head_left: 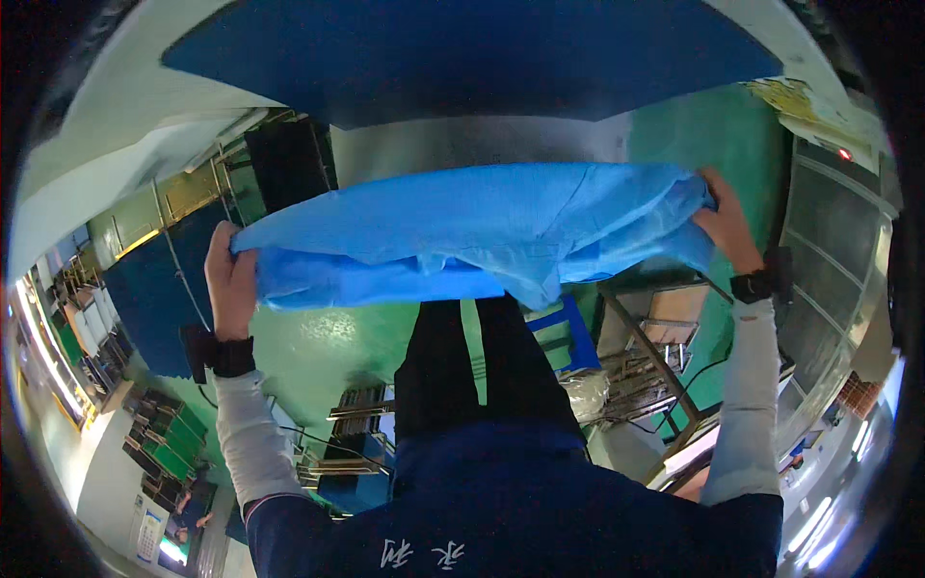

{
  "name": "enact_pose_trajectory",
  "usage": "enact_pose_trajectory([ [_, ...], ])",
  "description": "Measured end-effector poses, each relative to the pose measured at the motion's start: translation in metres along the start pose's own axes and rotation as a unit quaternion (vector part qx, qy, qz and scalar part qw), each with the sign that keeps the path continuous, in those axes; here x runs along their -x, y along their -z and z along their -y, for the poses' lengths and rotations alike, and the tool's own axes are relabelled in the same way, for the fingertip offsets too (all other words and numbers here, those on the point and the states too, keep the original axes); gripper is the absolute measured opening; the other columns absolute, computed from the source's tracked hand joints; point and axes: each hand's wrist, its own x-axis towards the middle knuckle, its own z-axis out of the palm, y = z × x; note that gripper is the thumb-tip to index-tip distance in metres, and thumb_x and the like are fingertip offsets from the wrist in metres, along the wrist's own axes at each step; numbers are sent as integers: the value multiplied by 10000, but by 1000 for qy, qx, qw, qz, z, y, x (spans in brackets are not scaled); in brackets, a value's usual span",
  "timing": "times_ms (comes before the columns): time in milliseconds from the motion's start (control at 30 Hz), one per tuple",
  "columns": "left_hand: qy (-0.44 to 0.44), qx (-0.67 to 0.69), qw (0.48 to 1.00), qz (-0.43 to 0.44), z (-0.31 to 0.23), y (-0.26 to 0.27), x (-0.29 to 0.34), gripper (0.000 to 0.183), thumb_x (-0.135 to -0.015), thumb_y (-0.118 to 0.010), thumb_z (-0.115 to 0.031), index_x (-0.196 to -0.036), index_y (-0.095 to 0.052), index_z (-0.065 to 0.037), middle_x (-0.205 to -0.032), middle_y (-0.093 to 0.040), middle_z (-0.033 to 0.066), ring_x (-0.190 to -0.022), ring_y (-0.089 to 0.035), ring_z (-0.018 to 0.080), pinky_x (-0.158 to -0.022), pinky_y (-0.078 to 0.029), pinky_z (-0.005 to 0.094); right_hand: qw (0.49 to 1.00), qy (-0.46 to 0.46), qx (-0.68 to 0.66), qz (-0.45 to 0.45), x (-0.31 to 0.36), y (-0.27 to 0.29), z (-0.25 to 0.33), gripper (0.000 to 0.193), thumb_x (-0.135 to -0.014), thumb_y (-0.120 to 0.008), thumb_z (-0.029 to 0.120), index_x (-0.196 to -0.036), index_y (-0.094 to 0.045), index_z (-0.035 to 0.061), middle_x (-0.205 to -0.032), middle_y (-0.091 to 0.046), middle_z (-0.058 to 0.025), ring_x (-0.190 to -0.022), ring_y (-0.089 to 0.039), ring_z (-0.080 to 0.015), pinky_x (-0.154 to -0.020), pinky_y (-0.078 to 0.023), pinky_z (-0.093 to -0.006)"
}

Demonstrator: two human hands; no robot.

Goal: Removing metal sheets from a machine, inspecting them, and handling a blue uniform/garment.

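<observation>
A light blue cloth (414,217), creased and folded over along its length, is stretched sideways in front of my body. My left hand (231,282) grips its left end, with the thumb on the near side. At the right end my right hand (729,226) holds a bunched corner, the fingers partly hidden by the folds. The cloth's lower edge sags in the middle and one flap hangs down right of centre. Whether it is a garment or a plain sheet I cannot tell. Both wrists wear dark bands over white sleeves.
A large dark blue panel (472,58) spans the far side. Below the cloth, a blue stool-like frame (576,337) stands on the green floor (328,337). Racks with metal bars (646,347) stand to the right, stacked frames (356,443) to the left. A person (193,515) is at the far lower left.
</observation>
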Motion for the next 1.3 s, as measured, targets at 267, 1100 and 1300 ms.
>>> enact_pose_trajectory([
  [267, -143, -130, 981, -2, -91, 95, 58, 128, -872, -538, -9, -997, -551, 9, -758, -508, 50, -688, -466, 112, -610, -406, 275, 959, 6, 207, 193, 113, 113, 42, 623, -733, -755, 138, -1318, -558, 57, -1174, -652, -122, -1019, -651, -272, -918, -509, -387],
  [1100, -164, -72, 981, 70, -215, 171, 175, 459, -920, -632, -193, -1313, -548, 28, -1218, -644, 158, -1112, -621, 239, -956, -480, 354, 893, 107, -434, -45, 268, 222, 138, 403, -973, -538, 237, -1309, -566, 18, -1177, -673, -73, -1037, -642, -167, -934, -494, -315],
  [1300, -42, 183, 981, 51, -269, 165, 194, 687, -984, -517, -546, -1347, -502, 37, -1263, -622, 151, -1088, -649, 197, -928, -527, 340, 880, 32, -459, 117, 260, 262, 116, 485, -942, -655, 237, -1367, -525, 45, -1246, -630, -132, -1148, -609, -191, -995, -485, -340],
])
